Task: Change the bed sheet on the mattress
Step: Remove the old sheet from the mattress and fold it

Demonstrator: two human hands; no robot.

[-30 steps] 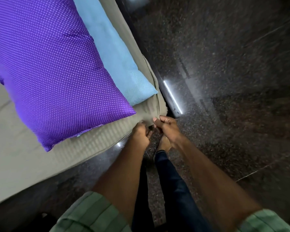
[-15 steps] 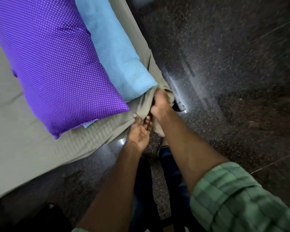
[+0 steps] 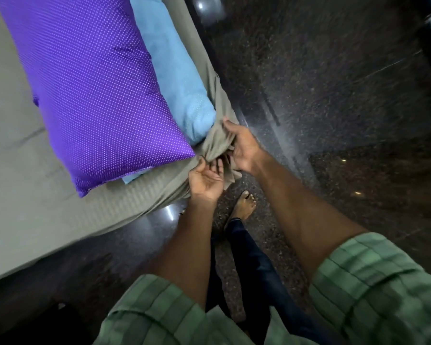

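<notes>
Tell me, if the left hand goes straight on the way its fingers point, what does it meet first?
Probably the bunched grey sheet at the mattress corner; the left hand already touches it. Depth is uncertain.

no readable text, labels, brands, numbers or signs anywhere, only plain and dotted fabrics

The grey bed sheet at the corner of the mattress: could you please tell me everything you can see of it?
The bed sheet is a dull grey-green cloth with a fine ribbed weave, spread over the mattress. At the near corner it is bunched into folds and pulled up off the edge. The right hand grips the gathered corner from above, while the left hand, palm up, pinches it from below. A purple dotted pillow and a blue pillow lie on it, close to the lifted corner.
</notes>
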